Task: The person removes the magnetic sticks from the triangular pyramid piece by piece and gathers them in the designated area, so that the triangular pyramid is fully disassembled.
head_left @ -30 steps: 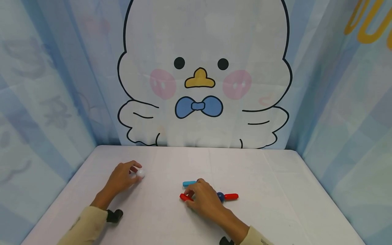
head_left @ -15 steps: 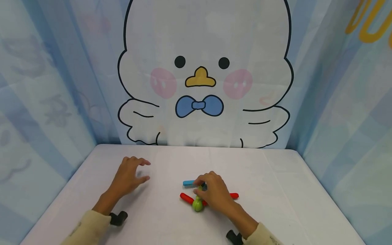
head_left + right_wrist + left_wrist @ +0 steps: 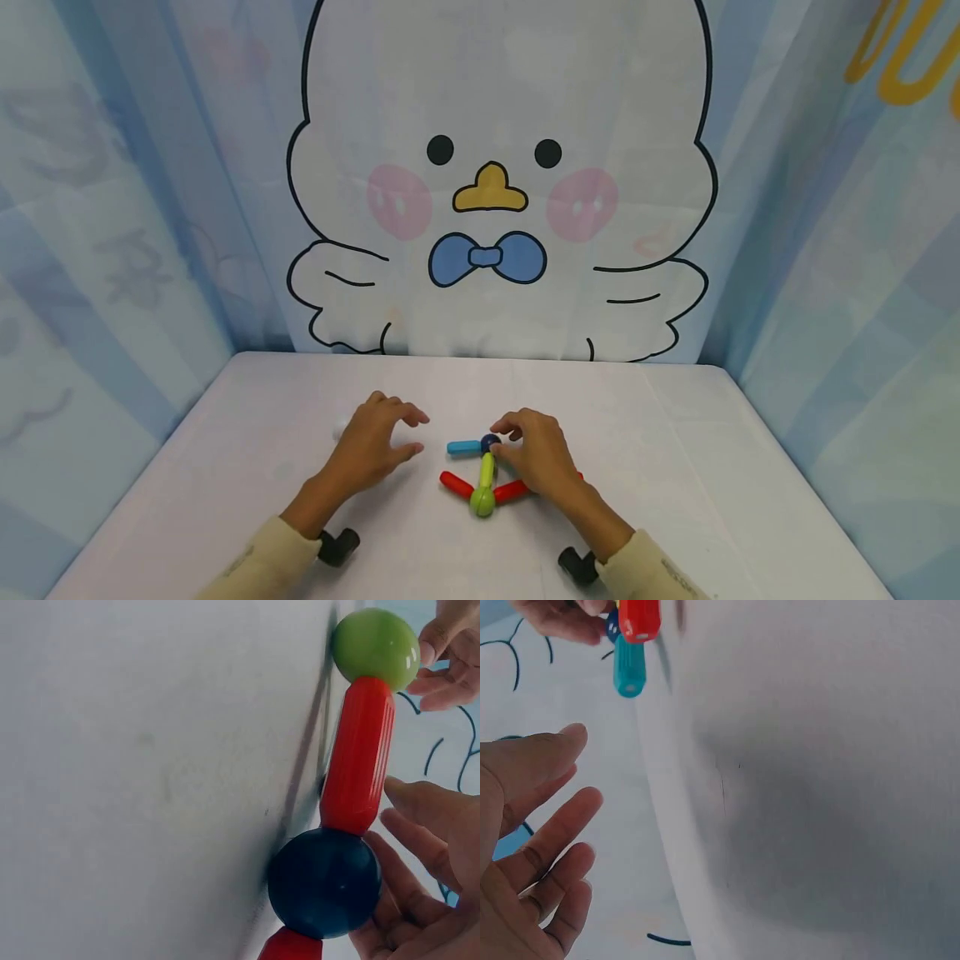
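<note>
A figure of coloured sticks and balls lies on the table: a lime stick [image 3: 487, 471] runs from a green ball [image 3: 482, 502] to a dark blue ball [image 3: 491, 442], where a light blue stick [image 3: 463, 448] joins. Red sticks [image 3: 356, 757] spread from the green ball, and the right one meets a second dark blue ball [image 3: 325, 883]. My right hand [image 3: 538, 457] pinches the far dark blue ball between thumb and fingertips. To the left of the light blue stick, my left hand [image 3: 372, 446] hovers with thumb and fingers spread, holding nothing.
A white ball [image 3: 340, 431] sits on the white table [image 3: 675, 483], partly hidden behind the left hand. A cloth backdrop with a printed cartoon bird [image 3: 487, 321] stands at the table's far edge. Patterned curtains [image 3: 847, 275] hang at both sides.
My left hand has let go of the white ball and moved right, toward the figure. The right hand has shifted slightly right and away, bringing the far dark blue ball against the light blue stick.
</note>
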Tool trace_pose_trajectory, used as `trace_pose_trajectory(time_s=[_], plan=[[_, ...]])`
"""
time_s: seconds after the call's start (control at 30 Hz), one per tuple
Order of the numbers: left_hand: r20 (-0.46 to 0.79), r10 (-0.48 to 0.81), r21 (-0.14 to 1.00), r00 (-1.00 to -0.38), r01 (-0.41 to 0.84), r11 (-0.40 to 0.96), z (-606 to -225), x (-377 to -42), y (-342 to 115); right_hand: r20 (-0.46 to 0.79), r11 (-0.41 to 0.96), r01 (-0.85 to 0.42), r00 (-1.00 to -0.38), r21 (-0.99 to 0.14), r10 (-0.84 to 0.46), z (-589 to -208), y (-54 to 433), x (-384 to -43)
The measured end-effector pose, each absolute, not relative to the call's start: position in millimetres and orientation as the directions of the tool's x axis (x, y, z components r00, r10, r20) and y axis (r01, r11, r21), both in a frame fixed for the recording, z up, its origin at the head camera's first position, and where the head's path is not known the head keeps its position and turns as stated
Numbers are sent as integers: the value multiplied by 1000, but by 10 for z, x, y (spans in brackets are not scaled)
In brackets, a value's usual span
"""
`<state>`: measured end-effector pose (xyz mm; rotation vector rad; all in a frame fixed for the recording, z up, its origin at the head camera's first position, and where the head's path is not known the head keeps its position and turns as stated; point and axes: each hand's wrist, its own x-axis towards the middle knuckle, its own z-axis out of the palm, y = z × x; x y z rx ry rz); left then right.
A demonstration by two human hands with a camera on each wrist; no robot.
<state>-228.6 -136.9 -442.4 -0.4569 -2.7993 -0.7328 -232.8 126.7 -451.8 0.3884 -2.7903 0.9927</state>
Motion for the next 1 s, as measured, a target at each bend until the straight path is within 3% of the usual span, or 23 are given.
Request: trace_pose_trajectory(time_s=[0.53, 1.0], plan=[[201, 389, 446, -899, 437, 781, -4589, -2426, -979, 142, 669, -321, -940, -670, -310, -4579, 1269, -2506], [182, 342, 442, -922, 387, 809, -4581, -2415, -983, 135, 683, -306, -946, -663, -293, -4589, 1246, -2498]])
